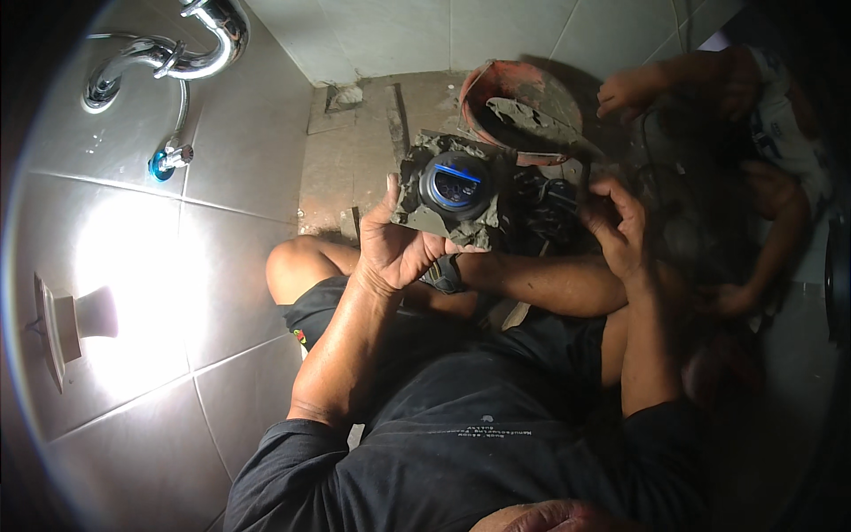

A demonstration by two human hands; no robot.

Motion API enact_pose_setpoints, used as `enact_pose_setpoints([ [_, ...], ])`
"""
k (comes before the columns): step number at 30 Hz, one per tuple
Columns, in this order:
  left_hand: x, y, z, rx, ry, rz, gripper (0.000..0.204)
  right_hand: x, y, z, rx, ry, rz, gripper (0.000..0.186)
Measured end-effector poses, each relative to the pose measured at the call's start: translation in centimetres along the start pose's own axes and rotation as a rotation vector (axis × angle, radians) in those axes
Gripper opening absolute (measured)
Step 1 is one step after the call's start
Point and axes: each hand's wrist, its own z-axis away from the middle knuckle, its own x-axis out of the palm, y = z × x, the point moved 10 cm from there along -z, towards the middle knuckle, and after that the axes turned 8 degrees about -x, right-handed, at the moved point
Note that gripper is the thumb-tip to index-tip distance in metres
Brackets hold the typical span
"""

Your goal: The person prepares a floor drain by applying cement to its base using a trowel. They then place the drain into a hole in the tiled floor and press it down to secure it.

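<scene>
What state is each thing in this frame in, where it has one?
Square fitting: held up, caked with grey mortar around its round centre
Left hand: gripping the fitting
Right hand: curled; grip unclear
Trowel-like tool: mortar-caked, over the bucket
Bucket: smeared inside
Chrome pipe: shiny, bent
Wall valve: mounted; open or shut unclear
Tiled wall: glaring in one patch

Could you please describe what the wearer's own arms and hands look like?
The left hand and right hand are both bare, with no gloves, rings or watch visible. The forearms are uncovered too; the left sleeve and right sleeve are short, dark and loose, with no marking that I can make out.
</scene>
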Motion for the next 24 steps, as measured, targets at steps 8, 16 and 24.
enact_pose_setpoints([
  [8,0.1,1.1,-1.3,0.066,-0.033,-0.001,0.075,3.6,0.2,2.2,0.025,0.097,-0.141,0.022],
  [16,2.4,2.8,-3.5,0.124,-0.139,0.052,0.072,5.2,0.9,2.6,0.061,0.187,0.228,0.021],
  [24,2.5,8.3,-3.7,0.245,-0.155,-0.047,0.078,1.0,5.8,0.1,0.271,0.340,0.262,0.023],
])
